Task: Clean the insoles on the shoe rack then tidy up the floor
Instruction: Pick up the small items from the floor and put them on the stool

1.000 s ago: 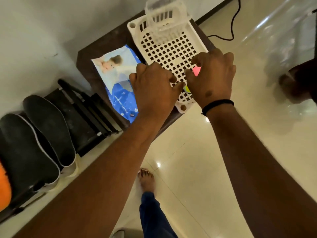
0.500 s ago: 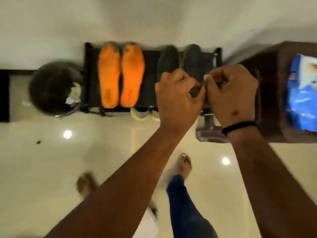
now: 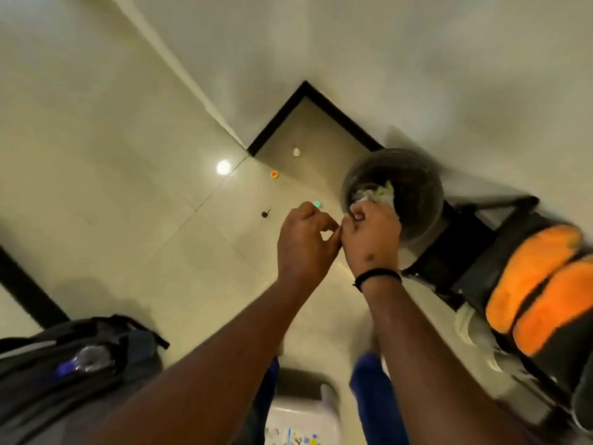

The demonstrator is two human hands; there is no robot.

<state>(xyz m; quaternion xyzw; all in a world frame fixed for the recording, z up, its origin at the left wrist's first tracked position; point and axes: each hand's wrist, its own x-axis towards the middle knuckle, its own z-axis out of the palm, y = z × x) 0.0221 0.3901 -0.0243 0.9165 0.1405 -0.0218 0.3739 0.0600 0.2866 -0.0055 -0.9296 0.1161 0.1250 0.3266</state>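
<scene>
The bin [image 3: 414, 200] is standing on the floor [image 3: 128, 187] just left of the shoe rack [image 3: 465, 252], directly beyond the right hand [image 3: 372, 239], whose fingers [image 3: 359, 216] are curling together beside the left hand [image 3: 305, 242]; what they are pinching, I cannot tell.

free: bare floor [image 3: 106, 194] left of centre, ahead of my hands | blocked right: bin [image 3: 414, 187], shoe rack [image 3: 475, 252] | lower left: backpack [image 3: 64, 364] | scattered small caps [image 3: 274, 174] mid-frame
</scene>
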